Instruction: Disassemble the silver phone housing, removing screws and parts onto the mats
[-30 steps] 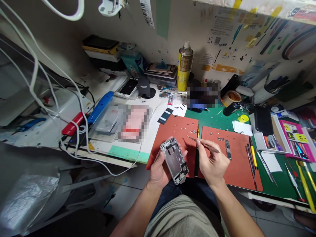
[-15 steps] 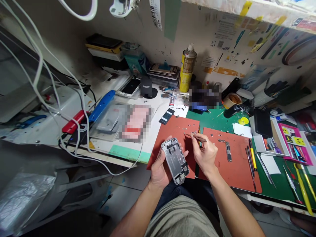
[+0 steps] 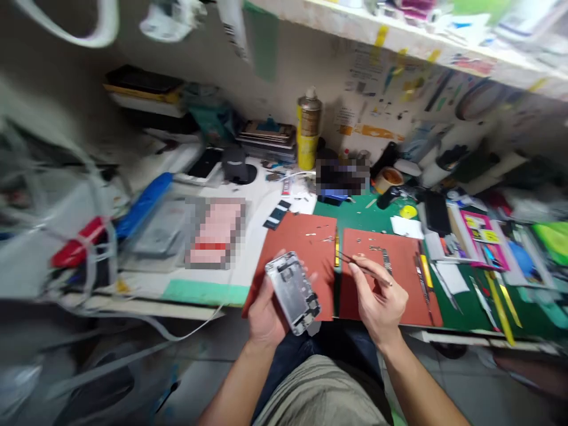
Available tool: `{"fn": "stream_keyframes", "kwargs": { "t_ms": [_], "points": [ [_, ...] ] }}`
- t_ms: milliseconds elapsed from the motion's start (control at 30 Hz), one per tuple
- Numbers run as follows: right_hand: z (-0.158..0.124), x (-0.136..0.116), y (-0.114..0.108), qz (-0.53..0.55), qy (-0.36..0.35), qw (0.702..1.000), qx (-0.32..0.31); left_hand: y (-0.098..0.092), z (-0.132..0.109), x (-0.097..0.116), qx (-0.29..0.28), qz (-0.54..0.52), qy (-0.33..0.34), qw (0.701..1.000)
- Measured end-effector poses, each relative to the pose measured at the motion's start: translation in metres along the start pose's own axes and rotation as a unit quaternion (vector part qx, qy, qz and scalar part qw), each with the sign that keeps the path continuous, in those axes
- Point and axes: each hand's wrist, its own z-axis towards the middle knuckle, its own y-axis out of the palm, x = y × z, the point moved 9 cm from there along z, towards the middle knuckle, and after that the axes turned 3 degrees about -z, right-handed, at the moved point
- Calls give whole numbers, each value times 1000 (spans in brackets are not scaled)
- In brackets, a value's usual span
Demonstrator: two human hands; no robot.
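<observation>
My left hand [image 3: 265, 313] holds an opened silver phone housing [image 3: 293, 292], inside facing up, over the near edge of the left red mat [image 3: 306, 248]. My right hand [image 3: 380, 302] pinches thin metal tweezers [image 3: 361, 267], their tips pointing left toward the gap between the two red mats. A small circuit board [image 3: 385, 258] and tiny screws lie on the right red mat [image 3: 399, 278]. A yellow-handled screwdriver [image 3: 336, 251] lies between the mats.
A yellow spray can [image 3: 309, 129] stands at the back by a stack of phone parts [image 3: 267, 137]. Hand tools [image 3: 448, 284] lie on the green mat [image 3: 470, 307] to the right. A blue case [image 3: 142, 204], red tool [image 3: 77, 249] and cables crowd the left.
The view swung right and blurred. My right hand drew back from the left mat toward me with the tweezers. The phone housing stays in my left hand.
</observation>
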Motion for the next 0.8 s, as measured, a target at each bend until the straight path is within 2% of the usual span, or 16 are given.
{"fn": "stream_keyframes", "kwargs": {
  "t_ms": [100,167,300,400,500,633,800],
  "points": [
    [-12,5,-49,-39,23,998,32,-6,0,4,39,34,7,999],
    [-20,17,-86,-85,52,993,67,-6,2,7,60,71,7,996],
    [-38,57,-161,-188,108,967,131,7,0,8,84,151,-1,985],
    [-49,95,-198,-266,123,947,133,19,-5,11,106,202,19,973],
    [-59,134,-217,-320,122,930,130,25,-9,10,123,219,21,968],
    [-68,176,-220,-342,122,924,115,30,-9,7,130,223,15,966],
    [-73,198,-211,-356,132,923,64,24,-10,6,163,230,7,960]
  ]
}}
